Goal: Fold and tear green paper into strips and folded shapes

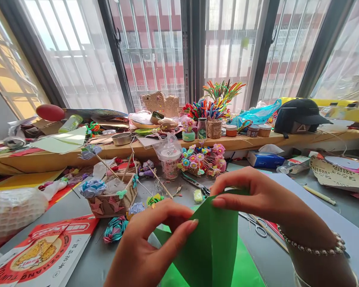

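A folded sheet of green paper (209, 243) is held up between my two hands, with a crease running down its middle. My left hand (161, 235) pinches its left edge between thumb and fingers. Higher up, my right hand (242, 195) pinches the top edge near the right corner, thumb facing me. Below it, brighter green paper (248, 267) lies on the grey table. Just left of my left hand are a teal and pink paper flower (115, 229) and a cardboard box (113, 201) bearing folded paper flowers.
Scissors (257, 227) lie beneath my right wrist, with a thin stick beside them. A lidded cup (170, 161) and a bunch of small flowers (202, 159) stand behind. A printed food bag (44, 251) lies left. A cluttered wooden ledge (245, 141) runs below the windows.
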The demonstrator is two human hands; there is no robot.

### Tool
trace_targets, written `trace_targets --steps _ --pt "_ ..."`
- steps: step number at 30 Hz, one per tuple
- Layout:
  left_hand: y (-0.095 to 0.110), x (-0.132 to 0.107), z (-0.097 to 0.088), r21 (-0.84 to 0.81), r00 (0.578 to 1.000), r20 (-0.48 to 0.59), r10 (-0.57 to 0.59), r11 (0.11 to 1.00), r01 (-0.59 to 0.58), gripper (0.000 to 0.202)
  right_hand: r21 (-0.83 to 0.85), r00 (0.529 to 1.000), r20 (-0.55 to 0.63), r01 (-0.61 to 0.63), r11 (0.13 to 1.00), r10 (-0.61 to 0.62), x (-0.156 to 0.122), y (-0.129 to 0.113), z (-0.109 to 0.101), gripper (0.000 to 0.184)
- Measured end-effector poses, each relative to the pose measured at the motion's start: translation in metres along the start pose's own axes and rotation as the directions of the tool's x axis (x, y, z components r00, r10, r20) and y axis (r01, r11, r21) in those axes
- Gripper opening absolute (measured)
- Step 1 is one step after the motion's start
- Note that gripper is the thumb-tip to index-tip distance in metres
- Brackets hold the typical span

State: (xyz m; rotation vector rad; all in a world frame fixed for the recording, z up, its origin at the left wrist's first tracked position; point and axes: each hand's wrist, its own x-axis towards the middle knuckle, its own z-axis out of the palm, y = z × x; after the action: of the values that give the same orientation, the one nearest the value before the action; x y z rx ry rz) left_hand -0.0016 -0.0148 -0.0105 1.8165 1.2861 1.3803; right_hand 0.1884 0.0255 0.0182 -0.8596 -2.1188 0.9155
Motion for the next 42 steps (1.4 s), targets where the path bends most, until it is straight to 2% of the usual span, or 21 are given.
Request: trace_targets --steps 4,8,13,16,19,21,25,32,35,39,42 --pt "0.002 -0.002 0.003 0.030 0.996 0.057 -0.068 0.997 0.066 0.010 0.055 0.999 -0.012 -0.029 0.998 0.030 -0.006 0.005 0.009 0.013" --pt "0.001 0.001 0.012 0.014 0.996 0.055 -0.073 0.997 0.072 0.011 0.010 0.999 -0.018 -0.029 1.000 0.029 -0.006 0.006 0.012 0.013" --pt "-0.004 0.006 0.018 0.057 0.996 0.089 0.019 0.998 -0.024 0.011 -0.051 0.999 -0.039 -0.031 0.998 0.029 -0.008 0.006 0.011 0.014" --pt "-0.004 0.011 0.014 0.126 0.979 0.188 0.077 0.987 -0.102 0.011 -0.079 0.999 -0.046 -0.017 0.997 0.013 -0.010 0.006 0.011 0.014" --pt "-0.002 0.020 0.008 0.166 0.944 0.309 0.111 0.972 -0.169 0.013 -0.128 0.998 -0.060 -0.003 0.992 -0.005 -0.011 0.005 0.011 0.015" --pt "0.000 0.026 0.005 0.163 0.930 0.341 0.135 0.966 -0.200 0.012 -0.164 0.997 -0.075 0.018 0.986 -0.030 -0.011 0.003 0.012 0.014" --pt "0.000 0.033 0.004 0.149 0.936 0.313 0.162 0.965 -0.217 0.008 -0.208 0.992 -0.102 0.045 0.977 -0.067 -0.010 0.001 0.013 0.014" --pt "-0.003 0.030 0.009 0.133 0.955 0.243 0.172 0.969 -0.209 0.008 -0.246 0.990 -0.094 0.076 0.966 -0.102 -0.007 0.005 0.015 0.013" --pt "-0.001 0.027 0.010 0.143 0.969 0.221 0.113 0.979 -0.147 0.009 -0.238 0.992 -0.093 0.062 0.969 -0.086 -0.008 0.003 0.015 0.013" --pt "0.002 0.023 0.010 0.123 0.976 0.217 -0.018 0.992 -0.009 0.011 -0.214 0.996 -0.072 0.039 0.976 -0.055 -0.008 0.000 0.015 0.014" --pt "0.002 0.022 0.010 0.093 0.972 0.232 -0.031 0.996 0.009 0.012 -0.216 0.995 -0.076 0.049 0.975 -0.067 -0.008 0.003 0.015 0.014"
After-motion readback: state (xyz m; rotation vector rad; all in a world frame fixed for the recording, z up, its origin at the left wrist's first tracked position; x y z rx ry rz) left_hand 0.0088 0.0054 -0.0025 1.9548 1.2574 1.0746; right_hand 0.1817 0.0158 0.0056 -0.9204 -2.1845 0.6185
